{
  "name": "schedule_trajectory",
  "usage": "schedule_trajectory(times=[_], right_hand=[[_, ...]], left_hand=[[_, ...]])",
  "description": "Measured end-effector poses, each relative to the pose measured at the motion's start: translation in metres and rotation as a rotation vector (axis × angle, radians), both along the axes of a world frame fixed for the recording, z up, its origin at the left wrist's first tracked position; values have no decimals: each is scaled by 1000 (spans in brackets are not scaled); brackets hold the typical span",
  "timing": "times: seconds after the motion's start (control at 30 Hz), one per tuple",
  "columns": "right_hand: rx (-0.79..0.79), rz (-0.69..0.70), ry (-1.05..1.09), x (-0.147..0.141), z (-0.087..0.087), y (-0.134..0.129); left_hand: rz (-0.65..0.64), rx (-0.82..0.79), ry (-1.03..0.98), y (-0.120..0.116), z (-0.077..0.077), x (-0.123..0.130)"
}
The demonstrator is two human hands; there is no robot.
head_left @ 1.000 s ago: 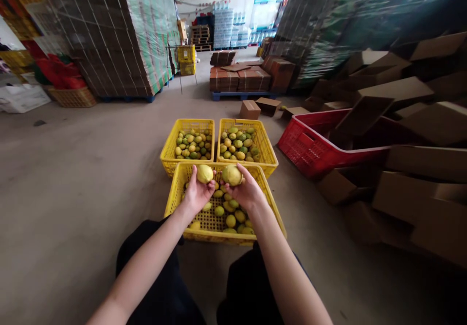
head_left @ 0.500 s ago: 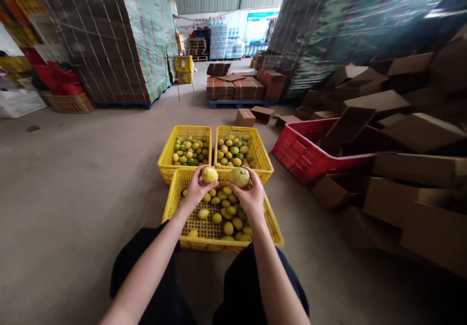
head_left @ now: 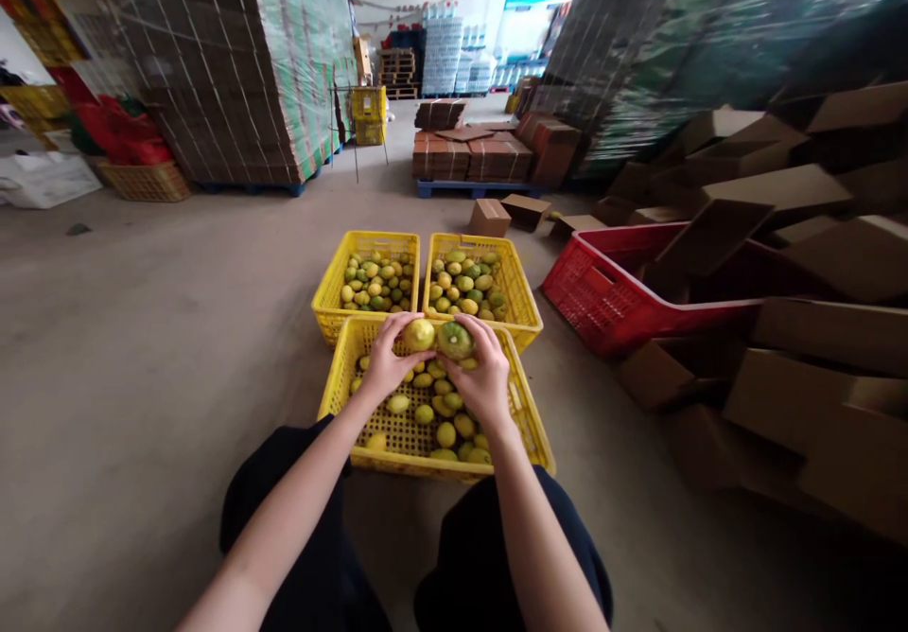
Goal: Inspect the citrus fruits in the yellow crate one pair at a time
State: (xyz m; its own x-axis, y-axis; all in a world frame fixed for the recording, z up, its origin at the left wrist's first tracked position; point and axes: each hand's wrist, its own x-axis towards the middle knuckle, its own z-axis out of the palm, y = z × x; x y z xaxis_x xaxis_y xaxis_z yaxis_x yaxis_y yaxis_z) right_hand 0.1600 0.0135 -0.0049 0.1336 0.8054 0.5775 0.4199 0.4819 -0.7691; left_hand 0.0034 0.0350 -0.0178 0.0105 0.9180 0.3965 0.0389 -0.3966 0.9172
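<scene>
Between thumb and fingers, my left hand [head_left: 388, 359] holds a yellow lemon [head_left: 418, 334]. A greener lemon [head_left: 455, 340] is gripped in my right hand [head_left: 482, 377], close beside the first one. Both hands are above the far part of the near yellow crate [head_left: 330, 405]. Loose yellow and green lemons [head_left: 445, 435] lie in that crate, mostly toward its right side, and its perforated bottom shows at the left. My fingers partly hide the fruit beneath them.
Two yellow crates, left [head_left: 323, 296] and right [head_left: 529, 306], stand just beyond with more lemons. A red crate [head_left: 602, 306] and a heap of cardboard boxes [head_left: 787, 433] lie at the right. Farther back, flattened cartons [head_left: 497, 161] rest on a blue pallet [head_left: 468, 189].
My two hands have come closer together, bringing the lemons nearly side by side. The fruit in my right hand has turned and shows a greener side. The view has shifted slightly.
</scene>
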Motion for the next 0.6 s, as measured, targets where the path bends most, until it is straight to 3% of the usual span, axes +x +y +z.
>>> schedule_trajectory(times=[0.2, 0.4, 0.6], right_hand=[[-77, 2, 20, -5, -3, -2], [-100, 70, 216, -5, -9, 1], [-218, 178, 322, 6, -13, 8]], left_hand=[[-13, -18, -28, -3, 2, 0], [40, 29, 75, -1, -3, -6], [-131, -151, -52, 4, -5, -17]])
